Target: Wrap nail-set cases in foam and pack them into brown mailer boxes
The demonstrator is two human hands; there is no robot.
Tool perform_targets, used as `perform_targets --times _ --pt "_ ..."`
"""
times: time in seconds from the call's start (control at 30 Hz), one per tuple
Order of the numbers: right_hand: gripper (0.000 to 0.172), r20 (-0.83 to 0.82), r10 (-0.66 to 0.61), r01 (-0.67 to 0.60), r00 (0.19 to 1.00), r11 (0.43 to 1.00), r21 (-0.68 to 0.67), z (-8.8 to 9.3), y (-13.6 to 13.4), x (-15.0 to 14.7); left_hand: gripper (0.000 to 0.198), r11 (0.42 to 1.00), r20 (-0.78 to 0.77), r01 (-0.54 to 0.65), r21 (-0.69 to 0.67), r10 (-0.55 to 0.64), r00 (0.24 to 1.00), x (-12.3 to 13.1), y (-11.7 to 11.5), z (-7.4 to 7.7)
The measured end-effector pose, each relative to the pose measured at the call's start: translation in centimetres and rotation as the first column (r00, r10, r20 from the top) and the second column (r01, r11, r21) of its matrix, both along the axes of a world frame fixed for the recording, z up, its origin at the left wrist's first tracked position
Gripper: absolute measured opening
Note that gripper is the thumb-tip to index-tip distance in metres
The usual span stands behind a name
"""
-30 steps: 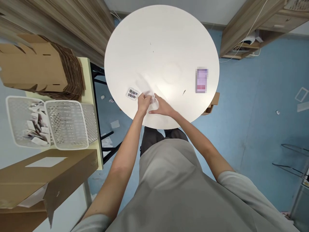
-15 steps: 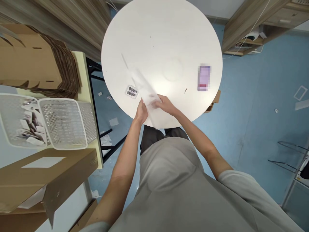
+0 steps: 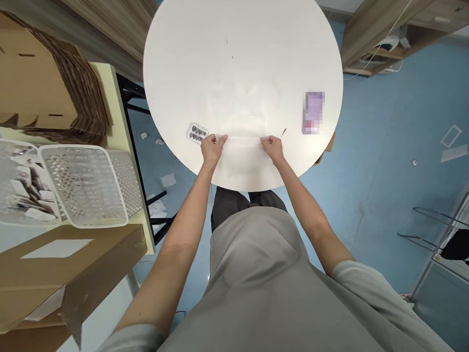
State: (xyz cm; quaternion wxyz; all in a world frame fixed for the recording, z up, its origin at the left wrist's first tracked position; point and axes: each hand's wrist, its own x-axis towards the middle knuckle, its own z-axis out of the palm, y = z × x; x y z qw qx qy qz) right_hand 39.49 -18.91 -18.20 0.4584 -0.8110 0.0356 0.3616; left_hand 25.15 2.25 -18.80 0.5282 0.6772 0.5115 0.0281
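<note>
A thin, whitish, see-through sheet (image 3: pixel 244 155) is stretched between my hands over the near part of the round white table; its outline blends into the tabletop. My left hand (image 3: pixel 212 148) pinches the sheet's left side, and my right hand (image 3: pixel 273 146) pinches the right side at about the same height. Whether it is a bag or a single sheet I cannot tell. Right beside my left hand lies a small clear tray with dark oval pieces (image 3: pixel 197 132), partly covered by the fingers.
On the right of the table (image 3: pixel 183 58) lies a blurred purple item (image 3: pixel 313 112), with a small dark sliver (image 3: pixel 283 132) nearer me. A side table at left bears stacked flat cardboard (image 3: pixel 40 78), white perforated baskets (image 3: pixel 84 186) and a cardboard box (image 3: pixel 106 259).
The sheet was slanted and smeared by motion, with my hands close together; now it is spread level. My right hand has moved right and my left hand slightly up, widening the gap between them.
</note>
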Motion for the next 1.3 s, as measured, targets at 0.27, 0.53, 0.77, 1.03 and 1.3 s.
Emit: perform_targets --times 0.27,0.53,0.77,1.03,1.3 --pt "0.043 0.112 0.020 -0.007 0.993 0.993 -0.119 -0.1 0.7 1.0 0.061 0.850 -0.184 0.444 0.284 -0.407 0.895 -1.2 6.0 1.5" --pt "0.025 0.133 0.022 -0.004 0.991 0.991 -0.132 -1.5 -0.9 1.4 0.063 0.587 -0.327 0.768 0.256 -0.695 0.640 -3.5 10.8 1.8" --pt "0.030 0.136 0.113 -0.075 0.984 0.963 -0.258 -0.1 -5.9 -1.5 0.085 0.553 -0.326 0.775 0.308 -0.704 0.631 -3.8 3.3 2.7" --pt "0.020 0.080 0.093 -0.075 0.992 0.975 -0.209 0.7 -8.0 -4.5 0.095 0.524 -0.237 0.802 0.286 -0.772 0.589 -2.3 -6.3 1.0" --pt "0.025 0.262 0.221 -0.160 0.939 0.959 -0.233 3.4 -6.4 -5.8 0.090 0.592 -0.147 0.755 0.282 -0.751 0.643 -2.9 -5.8 -0.6"
